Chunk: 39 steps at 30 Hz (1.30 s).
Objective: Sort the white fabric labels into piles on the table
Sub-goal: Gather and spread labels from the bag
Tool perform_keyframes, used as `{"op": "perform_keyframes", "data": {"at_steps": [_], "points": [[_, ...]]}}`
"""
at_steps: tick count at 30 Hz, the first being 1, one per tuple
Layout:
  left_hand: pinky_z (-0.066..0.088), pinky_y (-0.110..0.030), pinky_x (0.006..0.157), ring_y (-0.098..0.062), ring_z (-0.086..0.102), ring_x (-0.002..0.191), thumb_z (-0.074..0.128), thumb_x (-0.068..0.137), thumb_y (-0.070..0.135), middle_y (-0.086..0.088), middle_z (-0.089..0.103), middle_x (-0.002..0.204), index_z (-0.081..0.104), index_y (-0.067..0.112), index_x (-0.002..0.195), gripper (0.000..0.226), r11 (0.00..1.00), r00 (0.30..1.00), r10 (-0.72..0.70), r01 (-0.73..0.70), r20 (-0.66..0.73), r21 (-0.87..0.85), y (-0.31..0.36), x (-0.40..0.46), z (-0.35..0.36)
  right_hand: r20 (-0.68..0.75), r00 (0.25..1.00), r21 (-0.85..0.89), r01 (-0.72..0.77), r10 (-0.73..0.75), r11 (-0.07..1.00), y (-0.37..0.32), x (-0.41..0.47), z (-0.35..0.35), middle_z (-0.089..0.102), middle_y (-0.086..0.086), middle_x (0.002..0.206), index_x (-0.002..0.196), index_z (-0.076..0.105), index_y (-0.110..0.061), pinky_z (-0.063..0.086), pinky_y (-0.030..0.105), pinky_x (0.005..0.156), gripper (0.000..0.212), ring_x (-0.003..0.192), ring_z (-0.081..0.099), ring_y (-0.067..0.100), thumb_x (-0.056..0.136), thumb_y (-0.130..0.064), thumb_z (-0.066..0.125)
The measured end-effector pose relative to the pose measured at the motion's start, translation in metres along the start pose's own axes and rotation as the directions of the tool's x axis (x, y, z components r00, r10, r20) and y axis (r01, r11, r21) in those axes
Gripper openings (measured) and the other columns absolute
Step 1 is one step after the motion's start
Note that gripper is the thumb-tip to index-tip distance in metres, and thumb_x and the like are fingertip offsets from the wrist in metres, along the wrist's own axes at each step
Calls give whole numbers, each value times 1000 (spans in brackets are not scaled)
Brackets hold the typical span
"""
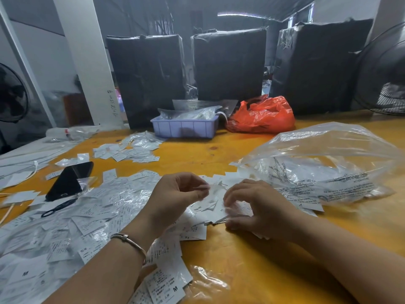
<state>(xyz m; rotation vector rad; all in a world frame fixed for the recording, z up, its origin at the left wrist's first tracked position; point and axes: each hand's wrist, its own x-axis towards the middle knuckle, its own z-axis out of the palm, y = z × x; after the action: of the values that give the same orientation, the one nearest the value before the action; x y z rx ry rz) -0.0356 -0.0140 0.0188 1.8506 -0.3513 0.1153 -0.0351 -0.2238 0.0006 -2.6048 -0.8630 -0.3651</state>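
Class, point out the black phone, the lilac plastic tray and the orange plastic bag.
black phone (65, 183), head view, middle of its screen
lilac plastic tray (184, 128), head view, front wall
orange plastic bag (263, 117), head view, crumpled middle

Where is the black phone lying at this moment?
In the head view the black phone lies on the table's left side, tilted on loose white labels, left of the left hand.

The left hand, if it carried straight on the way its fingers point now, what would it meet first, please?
Probably the right hand: the left hand points rightward across the white labels held between them, and the gap is small. Depth is unclear in this view.
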Motion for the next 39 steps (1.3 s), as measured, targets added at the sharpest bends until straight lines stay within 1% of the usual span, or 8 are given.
{"op": "perform_keyframes", "data": {"at_steps": [4, 10, 15, 19, 22, 29, 34, 39], "points": [[51, -15, 59, -11, 65, 61, 75, 79, 10, -7, 72, 70, 70, 1, 79, 10, 1000, 1000, 11, -11, -23, 14, -1, 2, -2, 100, 994, -137, -37, 51, 990, 2, 1, 2, 44, -19, 139, 127, 55, -40, 25, 30, 102, 50, 130, 29, 4, 83, -63, 53], [46, -7, 61, 3, 64, 69, 75, 77, 31, 5, 75, 81, 78, 17, 82, 16, 1000, 998, -22, 22, -59, 6, 1, 3, -5, 19, 999, -141, 34, -32, 989, -3, -1, -1, 55, -18, 126, 108, 69, -40, 25, 26, 97, 29, 124, 37, 5, 88, -54, 53], [53, -26, 67, -17, 66, 68, 69, 82, 3, -6, 72, 75, 68, 5, 84, 3, 974, 990, -121, 132, 70, -182, 2, 4, -9, -45, 994, -124, 90, -96, 988, -5, -2, -3, 65, -13, 110, 91, 73, -28, 35, 32, 93, 18, 110, 52, 12, 91, -37, 58], [59, -28, 73, -28, 72, 88, 73, 73, 1, -16, 74, 94, 59, 4, 79, 16, 959, 981, -107, 145, 164, -242, 4, 2, -9, -87, 994, 26, 75, -73, 997, -7, -3, -4, 68, -8, 103, 77, 74, -19, 42, 33, 87, 2, 102, 55, 13, 79, -20, 73], [58, -29, 81, -22, 71, 95, 78, 72, 6, -11, 74, 97, 63, 6, 73, 15, 975, 983, -81, 113, 166, -193, 2, 2, -9, -147, 989, 220, 15, 18, 975, -9, -5, -9, 64, -7, 103, 70, 75, -21, 43, 29, 85, 11, 103, 52, 12, 72, -11, 79], [52, -22, 65, -13, 61, 68, 85, 61, 26, -6, 70, 78, 75, 17, 76, 21, 969, 989, -52, 83, 136, -232, 5, 1, -9, -281, 921, 682, -6, 271, 731, -9, -8, -19, 74, 7, 73, 77, 76, -9, 58, 25, 67, 25, 70, 70, 22, 74, 14, 67], [55, -24, 60, -22, 70, 67, 83, 62, 19, -15, 73, 79, 69, 8, 80, 25, 954, 988, -65, 102, 137, -281, 6, 1, -8, -406, 862, 675, 59, 304, 735, -8, -11, -22, 68, 8, 54, 79, 75, -12, 52, 29, 45, 25, 44, 63, 21, 80, 8, 61], [54, -22, 67, -16, 67, 71, 77, 63, 39, -12, 74, 82, 74, 6, 77, 36, 987, 992, -43, 61, 117, -148, 5, -1, -6, -358, 869, 645, -33, 340, 764, -9, -8, -21, 72, -4, 73, 69, 73, -23, 50, 19, 57, 20, 68, 66, 8, 74, -17, 55]]}}
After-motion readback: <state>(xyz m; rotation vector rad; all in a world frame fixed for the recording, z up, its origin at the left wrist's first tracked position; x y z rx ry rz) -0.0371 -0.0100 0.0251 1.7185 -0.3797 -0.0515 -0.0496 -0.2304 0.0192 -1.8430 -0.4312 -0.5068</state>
